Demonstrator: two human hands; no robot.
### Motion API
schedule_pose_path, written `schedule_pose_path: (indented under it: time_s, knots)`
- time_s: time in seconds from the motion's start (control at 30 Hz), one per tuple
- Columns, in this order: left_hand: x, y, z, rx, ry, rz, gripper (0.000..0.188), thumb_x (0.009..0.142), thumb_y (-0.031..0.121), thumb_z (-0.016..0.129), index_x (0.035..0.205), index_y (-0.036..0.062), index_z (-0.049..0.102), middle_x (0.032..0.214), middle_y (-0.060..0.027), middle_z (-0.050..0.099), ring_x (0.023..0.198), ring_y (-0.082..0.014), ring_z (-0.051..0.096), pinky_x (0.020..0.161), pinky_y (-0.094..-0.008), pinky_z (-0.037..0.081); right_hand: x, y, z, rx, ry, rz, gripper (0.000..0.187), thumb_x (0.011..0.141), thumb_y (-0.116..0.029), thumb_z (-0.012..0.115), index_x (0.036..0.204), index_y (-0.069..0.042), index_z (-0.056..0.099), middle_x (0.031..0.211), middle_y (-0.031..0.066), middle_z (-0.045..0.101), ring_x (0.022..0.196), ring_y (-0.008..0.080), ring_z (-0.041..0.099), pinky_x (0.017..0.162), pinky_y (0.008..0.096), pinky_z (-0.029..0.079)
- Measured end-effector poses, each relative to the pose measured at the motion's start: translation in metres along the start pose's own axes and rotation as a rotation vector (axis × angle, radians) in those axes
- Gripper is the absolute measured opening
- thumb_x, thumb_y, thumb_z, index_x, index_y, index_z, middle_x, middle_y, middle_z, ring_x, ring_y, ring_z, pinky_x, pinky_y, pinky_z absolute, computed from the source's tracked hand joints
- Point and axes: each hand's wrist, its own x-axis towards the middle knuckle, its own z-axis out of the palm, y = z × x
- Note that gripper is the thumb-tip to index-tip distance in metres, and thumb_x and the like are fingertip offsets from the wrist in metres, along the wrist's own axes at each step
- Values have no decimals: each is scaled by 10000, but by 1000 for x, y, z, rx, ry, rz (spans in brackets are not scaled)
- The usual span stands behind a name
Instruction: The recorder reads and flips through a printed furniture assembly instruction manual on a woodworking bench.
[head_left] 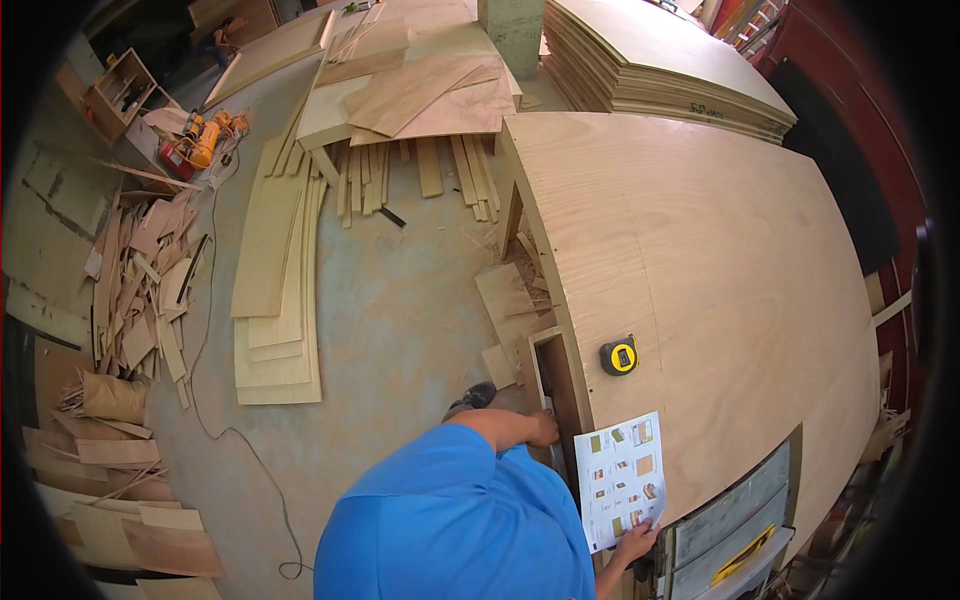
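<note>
Long boards (275, 300) lie stacked on the floor (390, 310), with a cord (232, 432) and a heap of wood scraps (150, 260) to their left. Loose offcuts (502, 290) sit by the counter (740, 240), close to a dark shoe (480, 394); a tall pile of panels (680, 65) stands beyond. On the counter, a black-and-yellow tape measure (620, 356) rests just above a printed sheet (618, 475), and grey metal plates (730, 515) with a yellow strip (743, 555) are set in beside it. The sheet lies over the counter's near edge, its lower corner pinched by the right hand (637, 541). The left hand (544, 428) is at the open wooden box (572, 395) on the counter's side, its fingers partly hidden, so whether it grips anything cannot be told.
</note>
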Motion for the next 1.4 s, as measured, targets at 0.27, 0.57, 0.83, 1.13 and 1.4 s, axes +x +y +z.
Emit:
schedule_pose_path:
  time_s: [0.27, 0.57, 0.83, 1.13, 1.4]
  knots:
    - [-7, 19, -1, -8, 47, -11, 268, 931, 228, 609, 1126, 158, 780, 1225, -87, 735, 1239, -266, 643, 1063, -468, 444, -7, 25, -5, 99, -31, 4, 398, 1034, -232, 527, 1224, 101, 635, 1111, 306, 699, 972, 448, 675, 873, 479, 510]
    - [-13, -14, -5, 105, -66, 30, 353, 980, 263, 499, 1213, 137, 733, 1291, -144, 693, 1254, -338, 606, 1091, -521, 420, -18, -21, 4, 137, -30, 156, 308, 1025, -267, 589, 1146, -8, 702, 917, 212, 731, 829, 305, 713, 774, 408, 536]
    - [8, -15, 8, 62, 11, 104, 335, 981, 257, 536, 1218, 80, 693, 1184, -175, 718, 1174, -357, 621, 1017, -532, 448, -17, -29, -9, 86, 15, 269, 254, 1012, -302, 585, 1071, -81, 697, 841, 205, 713, 809, 413, 697, 720, 487, 517]
    - [2, -15, 2, 109, -94, 120, 340, 915, 285, 664, 1208, 117, 700, 1213, -160, 703, 1180, -364, 618, 1003, -563, 465, -25, -31, -6, 129, 19, 258, 220, 998, -277, 595, 1040, -90, 702, 817, 195, 698, 786, 413, 677, 712, 482, 506]
    - [14, -15, 1, 82, -95, 161, 483, 854, 357, 762, 1265, 123, 663, 1284, -181, 670, 1203, -409, 609, 998, -585, 474, -21, -20, -15, 286, 16, 342, 225, 987, -277, 610, 1026, -78, 708, 810, 180, 695, 769, 371, 675, 709, 449, 502]
